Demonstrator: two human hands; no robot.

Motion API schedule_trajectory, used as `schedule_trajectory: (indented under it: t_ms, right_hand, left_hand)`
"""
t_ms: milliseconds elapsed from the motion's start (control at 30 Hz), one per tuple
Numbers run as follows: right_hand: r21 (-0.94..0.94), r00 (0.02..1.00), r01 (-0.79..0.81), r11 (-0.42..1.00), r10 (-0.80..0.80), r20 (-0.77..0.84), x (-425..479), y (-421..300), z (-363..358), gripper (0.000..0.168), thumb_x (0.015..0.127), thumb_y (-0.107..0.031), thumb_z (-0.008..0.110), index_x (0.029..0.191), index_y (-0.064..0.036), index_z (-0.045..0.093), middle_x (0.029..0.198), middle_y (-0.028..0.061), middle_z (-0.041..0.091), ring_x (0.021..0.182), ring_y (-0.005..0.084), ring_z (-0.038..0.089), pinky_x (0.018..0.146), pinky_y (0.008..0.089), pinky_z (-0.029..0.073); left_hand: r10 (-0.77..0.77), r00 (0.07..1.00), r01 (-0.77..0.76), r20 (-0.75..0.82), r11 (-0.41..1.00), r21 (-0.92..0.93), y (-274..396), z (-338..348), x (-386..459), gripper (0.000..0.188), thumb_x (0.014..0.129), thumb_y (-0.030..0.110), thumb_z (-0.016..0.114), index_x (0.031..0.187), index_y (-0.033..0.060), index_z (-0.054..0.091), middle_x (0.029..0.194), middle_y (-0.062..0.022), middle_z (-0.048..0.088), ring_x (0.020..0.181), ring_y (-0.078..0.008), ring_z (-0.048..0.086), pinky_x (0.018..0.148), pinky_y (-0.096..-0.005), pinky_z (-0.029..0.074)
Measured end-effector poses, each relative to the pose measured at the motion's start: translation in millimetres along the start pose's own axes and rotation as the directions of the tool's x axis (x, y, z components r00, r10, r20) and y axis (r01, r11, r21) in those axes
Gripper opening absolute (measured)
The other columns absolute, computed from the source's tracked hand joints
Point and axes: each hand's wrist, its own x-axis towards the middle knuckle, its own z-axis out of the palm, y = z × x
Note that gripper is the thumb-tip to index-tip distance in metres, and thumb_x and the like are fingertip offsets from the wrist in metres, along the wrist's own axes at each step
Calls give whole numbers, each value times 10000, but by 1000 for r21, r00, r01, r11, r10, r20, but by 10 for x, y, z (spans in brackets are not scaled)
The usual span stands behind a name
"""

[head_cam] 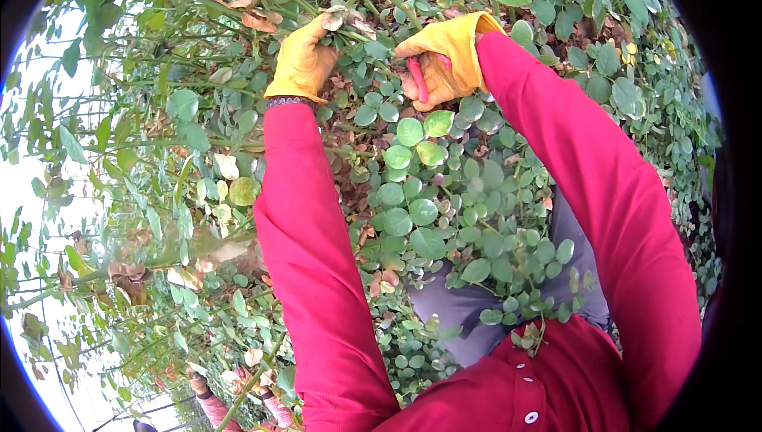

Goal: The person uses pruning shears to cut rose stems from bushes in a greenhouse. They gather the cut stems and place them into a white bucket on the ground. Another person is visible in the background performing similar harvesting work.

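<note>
My left hand [302,61], in a yellow work glove, grips leafy rose stems with dry, curled leaves [345,17] beside its thumb. To its right, my right hand [446,57] wears a matching glove and is closed around red-handled pruning shears [418,79]. The blades point toward the stems between my hands, but foliage and the glove hide them. Green compound leaves [411,140] hang just below the right hand.
Dense thorny-looking bushes surround me, with long stems [238,144] crossing on the left. Brown dry leaves [351,179] litter the ground. Foliage overlaps my grey trousers [458,313]. At lower left, another person's hand [199,382] and pink sleeves [215,409] show among the plants.
</note>
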Motion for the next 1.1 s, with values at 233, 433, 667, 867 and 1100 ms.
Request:
schedule_trajectory:
  t_ms: [233,433,667,867,1100]
  right_hand:
    - [212,997,-63,975,50,65,-34,-51,-16,806,894,-169,886,1539,52,456,907,36,710,860,178,708,895,337,619]
    - [498,918,-132,857,296,-265,68,-21,151,398,1042,-360,734,1148,0,599,820,112,630,783,295,675,830,528,621]
    - [394,935,-97,914,220,-278,-56,79,211,307,1043,-295,720,1130,-22,610,782,128,631,666,299,638,796,562,631]
    - [406,913,-132,904,270,-305,45,34,447,278,1104,-287,571,1049,-25,648,683,87,544,572,237,540,669,488,572]
    - [231,867,-62,971,167,-470,2,84,617,326,1045,-359,681,904,-70,632,617,53,526,459,184,449,525,400,466]
  left_hand:
    - [41,999,-42,21,997,58,0,61,-49,372,1014,177,715,1301,-59,692,1269,-186,745,1184,-343,717,1061,-545,567]
    - [28,1000,-27,-14,998,55,1,70,5,367,1016,178,718,1291,-64,705,1259,-168,752,1156,-313,720,1032,-519,573]
    - [113,987,-35,-110,837,546,-80,483,70,415,970,346,797,1210,10,764,1058,-57,745,917,-187,647,915,-325,531]
    - [259,949,-263,180,333,905,-139,0,197,376,871,304,832,1167,75,789,1025,16,725,861,-139,598,807,-362,500]
    - [352,914,-238,-201,867,437,-250,291,241,455,916,208,840,1311,26,708,1131,-27,739,916,-165,663,825,-371,517]
